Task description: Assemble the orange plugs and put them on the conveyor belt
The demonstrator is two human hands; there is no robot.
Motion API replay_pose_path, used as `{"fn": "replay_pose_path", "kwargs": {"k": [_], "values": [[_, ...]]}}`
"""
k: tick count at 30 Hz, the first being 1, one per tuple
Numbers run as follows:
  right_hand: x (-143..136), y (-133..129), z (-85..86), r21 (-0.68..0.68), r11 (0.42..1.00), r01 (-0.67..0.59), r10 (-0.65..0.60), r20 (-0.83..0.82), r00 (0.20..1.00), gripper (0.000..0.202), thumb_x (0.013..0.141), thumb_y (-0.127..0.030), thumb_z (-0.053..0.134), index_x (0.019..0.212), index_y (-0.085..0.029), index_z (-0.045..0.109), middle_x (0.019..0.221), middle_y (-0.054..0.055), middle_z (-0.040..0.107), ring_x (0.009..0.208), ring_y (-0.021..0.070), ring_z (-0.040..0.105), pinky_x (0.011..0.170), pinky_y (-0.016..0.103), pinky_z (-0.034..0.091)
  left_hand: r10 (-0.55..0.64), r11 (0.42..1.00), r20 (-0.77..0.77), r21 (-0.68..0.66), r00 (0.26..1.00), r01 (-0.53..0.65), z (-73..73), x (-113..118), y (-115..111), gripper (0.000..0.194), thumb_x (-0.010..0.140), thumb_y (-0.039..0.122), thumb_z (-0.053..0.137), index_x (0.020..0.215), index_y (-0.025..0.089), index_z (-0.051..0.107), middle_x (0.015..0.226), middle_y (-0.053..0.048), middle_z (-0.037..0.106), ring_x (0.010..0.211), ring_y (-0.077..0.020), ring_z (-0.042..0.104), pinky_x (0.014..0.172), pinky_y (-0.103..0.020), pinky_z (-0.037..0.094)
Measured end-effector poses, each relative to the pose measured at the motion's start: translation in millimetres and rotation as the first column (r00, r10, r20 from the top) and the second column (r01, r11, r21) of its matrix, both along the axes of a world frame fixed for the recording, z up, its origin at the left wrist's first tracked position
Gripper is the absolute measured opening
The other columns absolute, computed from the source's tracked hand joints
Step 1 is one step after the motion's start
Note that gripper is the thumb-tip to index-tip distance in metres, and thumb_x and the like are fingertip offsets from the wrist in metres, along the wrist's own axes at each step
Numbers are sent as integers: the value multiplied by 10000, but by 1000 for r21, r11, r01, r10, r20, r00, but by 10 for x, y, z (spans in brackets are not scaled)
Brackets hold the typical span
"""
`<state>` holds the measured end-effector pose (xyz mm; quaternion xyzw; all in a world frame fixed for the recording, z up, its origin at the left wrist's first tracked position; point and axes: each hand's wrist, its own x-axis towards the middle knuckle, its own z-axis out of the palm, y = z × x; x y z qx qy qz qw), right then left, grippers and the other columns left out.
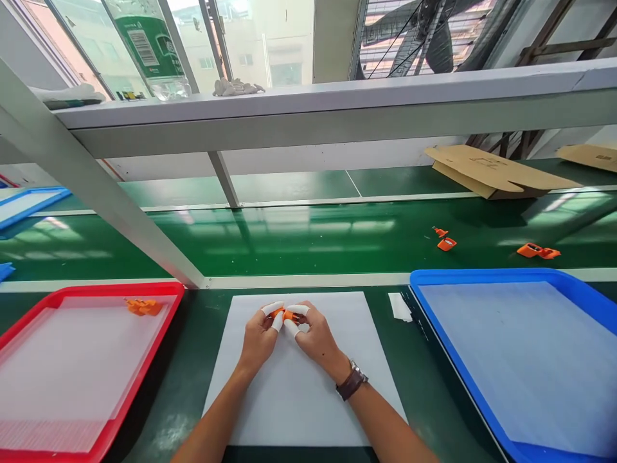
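Note:
Above the white sheet (308, 386), my left hand (263, 329) and my right hand (311, 328) meet, thumbs and index fingertips pinched on a small orange part (290, 316). White covers wrap those fingertips, and they hide much of the part. I cannot tell whether it is one piece or two. A watch with a dark strap sits on my right wrist. At the left, a red tray (176, 297) holds orange pieces (143, 307) near its far right corner. A blue tray (443, 350) with a pale liner stands at the right.
Beyond the sheet, orange parts (447, 244) and more orange parts (538, 251) lie on the green surface (299, 238). Cardboard (496, 168) rests further back. A white scrap (400, 307) is beside the blue tray. A slanted metal post (120, 206) and a ledge with a bottle (150, 48) stand ahead.

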<state>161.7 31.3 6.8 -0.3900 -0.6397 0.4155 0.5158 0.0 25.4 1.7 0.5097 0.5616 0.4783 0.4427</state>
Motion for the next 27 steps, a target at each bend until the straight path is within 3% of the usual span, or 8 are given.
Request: {"fn": "replay_pose_path", "kwargs": {"k": [6, 9, 15, 23, 27], "values": [[-8, 38, -134, -199, 977, 72, -75, -9, 997, 255, 854, -219, 651, 1109, -211, 659, 1026, 59, 701, 863, 192, 675, 763, 337, 580, -118, 992, -14, 50, 993, 118, -63, -73, 0, 425, 882, 306, 665, 1299, 238, 618, 1316, -85, 657, 1214, -241, 640, 1080, -423, 515], [26, 46, -103, -165, 983, 81, -79, 22, 997, 210, 875, -203, 610, 1080, -211, 655, 1000, 53, 682, 838, 182, 655, 731, 320, 561, -156, 979, -134, 114, 979, 172, -77, -97, -10, 474, 893, 265, 652, 1359, 274, 566, 1372, -75, 607, 1212, -231, 638, 1062, -419, 534], [122, 29, 9, 43, 998, 39, -46, 151, 987, 259, 883, -138, 553, 1107, -232, 643, 937, 38, 596, 732, 160, 544, 669, 306, 502, -82, 951, -466, 228, 881, 209, 0, -63, -61, 448, 917, 182, 592, 1338, 336, 583, 1341, -42, 608, 1065, -196, 686, 923, -380, 607], [97, 24, -55, -97, 995, 11, -3, 88, 996, 212, 898, -180, 573, 1086, -230, 657, 950, 34, 614, 729, 152, 581, 647, 295, 506, 45, 906, -621, 355, 783, 229, 38, -47, -69, 488, 853, 105, 646, 1295, 312, 621, 1197, -51, 687, 915, -209, 691, 780, -380, 620], [68, 16, -49, -126, 992, 10, 0, 77, 997, 190, 887, -184, 579, 1045, -221, 677, 927, 30, 626, 711, 149, 580, 632, 291, 495, 69, 902, -631, 370, 773, 221, -9, -64, -68, 464, 849, 106, 666, 1269, 300, 633, 1171, -47, 703, 915, -207, 694, 810, -387, 611]]}}
